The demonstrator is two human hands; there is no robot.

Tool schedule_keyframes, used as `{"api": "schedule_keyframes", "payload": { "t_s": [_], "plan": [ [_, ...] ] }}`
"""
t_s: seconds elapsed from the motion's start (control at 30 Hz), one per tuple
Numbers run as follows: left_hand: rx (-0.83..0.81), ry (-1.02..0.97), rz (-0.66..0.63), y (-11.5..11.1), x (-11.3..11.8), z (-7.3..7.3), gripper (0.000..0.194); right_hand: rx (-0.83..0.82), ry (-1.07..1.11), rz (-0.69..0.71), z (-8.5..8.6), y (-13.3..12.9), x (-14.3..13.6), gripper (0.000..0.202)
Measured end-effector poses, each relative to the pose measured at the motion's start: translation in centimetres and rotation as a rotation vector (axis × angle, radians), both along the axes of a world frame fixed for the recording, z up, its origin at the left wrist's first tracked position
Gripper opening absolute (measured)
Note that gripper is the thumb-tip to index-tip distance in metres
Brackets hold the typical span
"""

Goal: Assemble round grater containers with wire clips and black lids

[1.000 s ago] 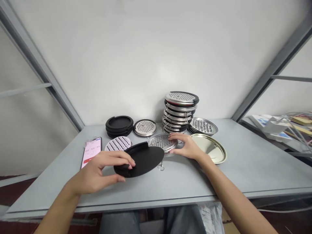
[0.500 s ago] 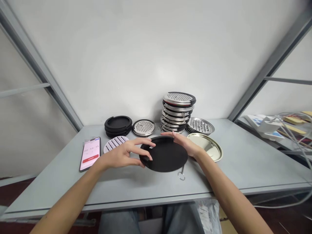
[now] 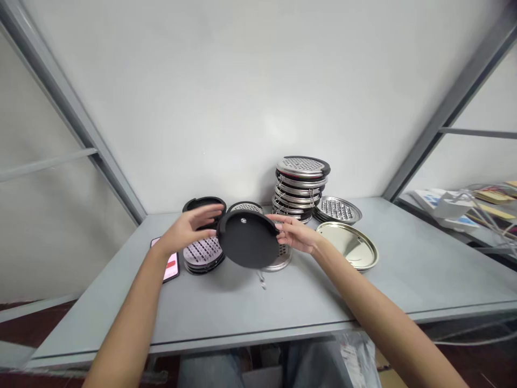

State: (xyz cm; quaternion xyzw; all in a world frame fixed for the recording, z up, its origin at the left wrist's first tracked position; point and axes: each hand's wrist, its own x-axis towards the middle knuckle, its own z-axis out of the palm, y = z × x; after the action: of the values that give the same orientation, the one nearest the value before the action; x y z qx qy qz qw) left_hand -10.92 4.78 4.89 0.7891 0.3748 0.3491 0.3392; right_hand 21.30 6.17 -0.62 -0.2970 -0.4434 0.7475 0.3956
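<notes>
Above the table, a round black plate with a raised rim [image 3: 248,240] tilts toward me. My right hand [image 3: 297,233] pinches its right edge between thumb and fingers. My left hand [image 3: 188,229] is open at the plate's left side, fingers apart and thumb close to the rim; whether it touches cannot be made out. Partly hidden behind the black plate is a perforated metal disc [image 3: 281,260], with a small wire ring [image 3: 262,281] hanging near it. Below my left hand sits a stack of round grater plates [image 3: 202,251].
Black rimmed plates [image 3: 197,203] and a holed disc [image 3: 245,206] stand behind. A tall stack of metal graters [image 3: 302,186], more grater plates [image 3: 338,209] and a gold-coloured round lid [image 3: 349,245] lie right. A phone [image 3: 173,267] is left; cables and papers [image 3: 448,210] are far right.
The black plate has tipped up to face me and moved left, uncovering part of a metal disc. My left hand has let go and moved back from it; my right hand grips its edge.
</notes>
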Motion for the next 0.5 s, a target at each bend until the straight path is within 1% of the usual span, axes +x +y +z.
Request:
{"api": "schedule_keyframes", "payload": {
  "t_s": [0.07,0.1,0.13,0.17,0.23,0.27,0.33,0.4,0.5],
  "plan": [
    [0.168,-0.251,0.382,1.7,-1.2,-1.7,0.048,0.032,0.065,-0.144,0.6,-0.1,-1.7,0.051],
    [0.246,-0.282,0.551,2.4,-1.7,-2.6,0.044,0.060,0.081,-0.221,1.0,0.0,-2.6,0.051],
    [0.284,-0.239,0.653,3.1,-2.1,-3.4,0.040,0.094,0.084,-0.299,1.4,0.2,-3.6,0.052],
    [0.310,-0.159,0.687,3.6,-2.3,-4.2,0.037,0.135,0.079,-0.370,1.8,0.6,-4.6,0.052],
    [0.362,0.020,0.680,4.2,-2.6,-5.3,0.035,0.229,0.053,-0.494,2.3,1.7,-6.6,0.051],
    [0.377,0.104,0.662,4.3,-2.6,-5.8,0.035,0.266,0.034,-0.537,2.5,2.4,-7.6,0.051],
    [0.388,0.233,0.637,4.3,-2.7,-6.4,0.035,0.284,0.013,-0.592,2.6,4.2,-9.2,0.053],
    [0.384,0.308,0.624,4.3,-2.8,-6.8,0.035,0.304,-0.008,-0.661,2.4,5.9,-10.6,0.053],
    [0.397,0.346,0.603,4.5,-3.3,-7.5,0.035,0.326,-0.007,-0.739,1.9,7.9,-11.8,0.053]
  ]
}}
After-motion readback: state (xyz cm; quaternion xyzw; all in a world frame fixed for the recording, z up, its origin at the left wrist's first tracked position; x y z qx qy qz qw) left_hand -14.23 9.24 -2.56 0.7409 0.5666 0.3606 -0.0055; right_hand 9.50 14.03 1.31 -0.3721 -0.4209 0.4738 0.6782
